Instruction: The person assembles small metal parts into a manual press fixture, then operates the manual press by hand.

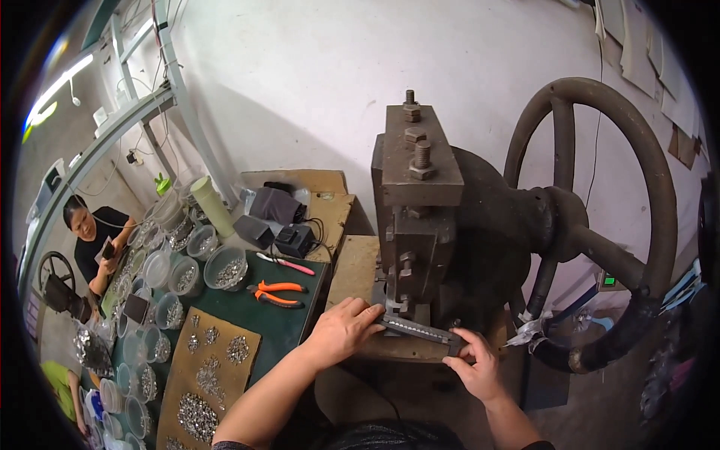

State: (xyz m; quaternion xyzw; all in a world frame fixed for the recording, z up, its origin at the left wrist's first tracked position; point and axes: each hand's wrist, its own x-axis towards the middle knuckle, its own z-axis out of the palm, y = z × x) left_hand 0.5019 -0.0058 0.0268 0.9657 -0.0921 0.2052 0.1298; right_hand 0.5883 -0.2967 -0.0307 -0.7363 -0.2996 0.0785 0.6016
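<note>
A dark narrow strip (417,328) with a row of small light pieces along it slants between my hands, in front of the press (418,259); its exact kind I cannot make out. My left hand (343,331) has its fingers closed at the strip's left end, close under the press's ram. At the other end, the thumb and fingers of my right hand (476,366) pinch the strip. The press is heavy dark metal with bolts on its head and a large handwheel (660,195) at the right.
On the green table (289,330) at my left lie orange-handled pliers (277,292), a pink-handled tool (289,264) and a brown board (225,375) bearing piles of small metal parts. Many plastic tubs (226,268) stand beyond. A person (94,240) sits across the table.
</note>
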